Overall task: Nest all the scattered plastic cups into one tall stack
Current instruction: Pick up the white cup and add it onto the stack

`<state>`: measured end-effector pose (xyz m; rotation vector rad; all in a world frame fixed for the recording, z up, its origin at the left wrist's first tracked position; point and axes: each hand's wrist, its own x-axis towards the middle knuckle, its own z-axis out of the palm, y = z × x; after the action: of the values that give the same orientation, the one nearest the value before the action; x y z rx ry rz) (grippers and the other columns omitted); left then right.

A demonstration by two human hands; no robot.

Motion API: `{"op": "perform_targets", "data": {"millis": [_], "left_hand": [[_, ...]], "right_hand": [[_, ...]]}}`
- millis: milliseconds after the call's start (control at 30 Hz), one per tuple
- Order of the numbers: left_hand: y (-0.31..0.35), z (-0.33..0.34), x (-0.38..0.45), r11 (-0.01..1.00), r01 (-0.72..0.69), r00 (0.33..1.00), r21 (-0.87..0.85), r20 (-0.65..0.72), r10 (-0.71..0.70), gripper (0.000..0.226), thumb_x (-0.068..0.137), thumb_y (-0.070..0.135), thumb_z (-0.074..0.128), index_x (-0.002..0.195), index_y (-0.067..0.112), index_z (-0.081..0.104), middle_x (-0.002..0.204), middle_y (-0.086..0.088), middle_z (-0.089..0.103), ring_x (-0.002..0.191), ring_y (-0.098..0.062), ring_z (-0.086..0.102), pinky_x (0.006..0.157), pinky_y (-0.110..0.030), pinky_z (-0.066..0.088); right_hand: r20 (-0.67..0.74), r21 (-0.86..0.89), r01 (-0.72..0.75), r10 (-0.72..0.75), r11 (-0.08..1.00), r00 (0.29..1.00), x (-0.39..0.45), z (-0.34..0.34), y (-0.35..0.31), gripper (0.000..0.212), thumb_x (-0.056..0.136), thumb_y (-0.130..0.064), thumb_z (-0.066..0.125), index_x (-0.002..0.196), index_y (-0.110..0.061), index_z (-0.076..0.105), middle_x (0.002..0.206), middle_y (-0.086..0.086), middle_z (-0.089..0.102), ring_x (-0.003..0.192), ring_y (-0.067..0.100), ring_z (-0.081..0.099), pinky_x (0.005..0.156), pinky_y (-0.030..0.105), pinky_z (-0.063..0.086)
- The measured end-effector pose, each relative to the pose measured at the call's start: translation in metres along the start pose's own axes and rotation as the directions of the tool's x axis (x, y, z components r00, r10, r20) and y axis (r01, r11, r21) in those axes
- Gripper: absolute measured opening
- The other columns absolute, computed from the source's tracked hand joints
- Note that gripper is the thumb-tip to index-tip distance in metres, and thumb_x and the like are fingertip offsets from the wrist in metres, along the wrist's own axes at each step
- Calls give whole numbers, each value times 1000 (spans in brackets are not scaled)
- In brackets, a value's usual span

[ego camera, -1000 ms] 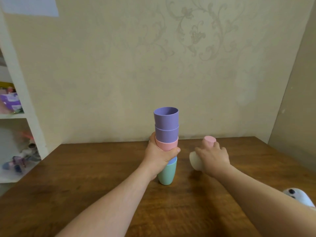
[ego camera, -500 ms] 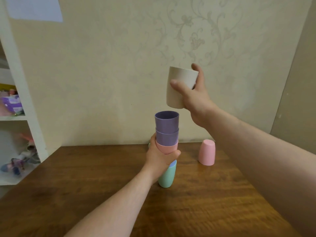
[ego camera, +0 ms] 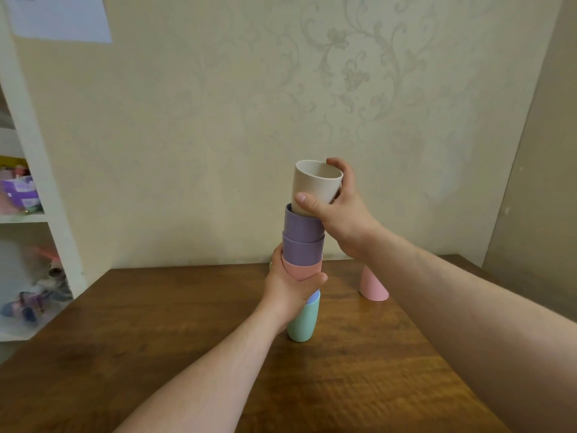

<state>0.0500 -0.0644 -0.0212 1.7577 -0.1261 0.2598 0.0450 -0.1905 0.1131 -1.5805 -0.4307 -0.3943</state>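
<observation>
A stack of nested cups [ego camera: 302, 245] stands on the wooden table [ego camera: 156, 323]: green at the bottom, a blue rim above it, then pink and two purple ones. My left hand [ego camera: 288, 289] grips the stack around its middle. My right hand [ego camera: 342, 210] holds a beige cup [ego camera: 315, 185], mouth up, with its base set into the top purple cup, slightly tilted. A single pink cup [ego camera: 373, 284] stands upside down on the table to the right of the stack, partly hidden by my right forearm.
A wallpapered wall rises just behind the table's far edge. A white shelf unit [ego camera: 34, 189] with toys and boxes stands at the left. A side wall closes the right.
My right hand picked up the beige cup from the table, lifted it high over the stack, and has now lowered it into the top purple cup. My left hand stayed on the stack.
</observation>
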Motion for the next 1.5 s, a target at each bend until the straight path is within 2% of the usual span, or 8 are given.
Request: {"op": "perform_targets", "data": {"millis": [233,533,800,933,1033,1233,1367,1500], "left_hand": [[2,0,-1,1000,19,1000,11,-5,-19,66,74,37,93,131,34,58,113,11,77,108,-21,77,93,-46,67],[3,3,3,997,-13,999,81,-29,15,50,67,43,83,113,35,66,100,5,81,95,-27,80,85,-60,69],[1,5,5,999,-10,999,53,-50,12,45,78,29,87,116,37,64,99,7,79,90,-14,76,76,-37,67],[-11,5,10,997,26,999,-78,-21,-28,71,66,29,96,128,34,62,111,5,83,104,-24,81,92,-48,69],[-14,7,18,994,17,1000,-109,-2,-17,69,63,30,96,125,33,64,111,1,83,107,-33,81,96,-59,68],[-12,8,27,993,8,999,-119,36,-4,69,63,31,96,125,28,66,111,-2,83,108,-35,81,99,-62,67],[-15,6,29,995,7,999,-102,53,-2,69,64,31,96,126,28,66,112,0,83,108,-32,81,99,-56,68],[-14,7,27,994,-4,999,-112,35,8,65,71,19,99,125,30,65,110,5,84,106,-25,81,92,-42,68]], "right_hand": [[57,-191,-2,13,982,998,-3,10,10,96,75,-36,93,148,-42,31,136,4,62,122,26,67,103,47,60],[41,-117,-42,48,992,998,-11,15,19,89,91,-23,85,155,-35,24,138,6,59,119,25,67,94,32,58],[208,-167,-62,97,984,973,-10,-15,27,122,74,-48,89,165,-50,7,156,-6,51,134,11,62,106,33,54],[-49,-182,-207,202,961,978,-8,-65,43,94,90,-63,67,166,-52,13,148,-3,51,136,16,53,113,37,36],[-250,-531,-363,268,766,931,-3,-110,81,88,94,-41,71,165,-49,21,156,5,45,139,31,49,113,47,43],[-101,-945,-251,545,208,832,-3,-122,135,80,97,-23,46,165,-52,17,178,-2,-8,160,50,3,123,69,29],[-86,-954,-228,551,195,830,-9,-121,155,69,100,-17,43,164,-39,32,177,-2,-1,153,44,32,119,57,41],[-135,-913,-292,465,284,875,-14,-118,151,58,90,-10,71,141,-31,55,151,5,27,122,38,59,102,47,57]]}}
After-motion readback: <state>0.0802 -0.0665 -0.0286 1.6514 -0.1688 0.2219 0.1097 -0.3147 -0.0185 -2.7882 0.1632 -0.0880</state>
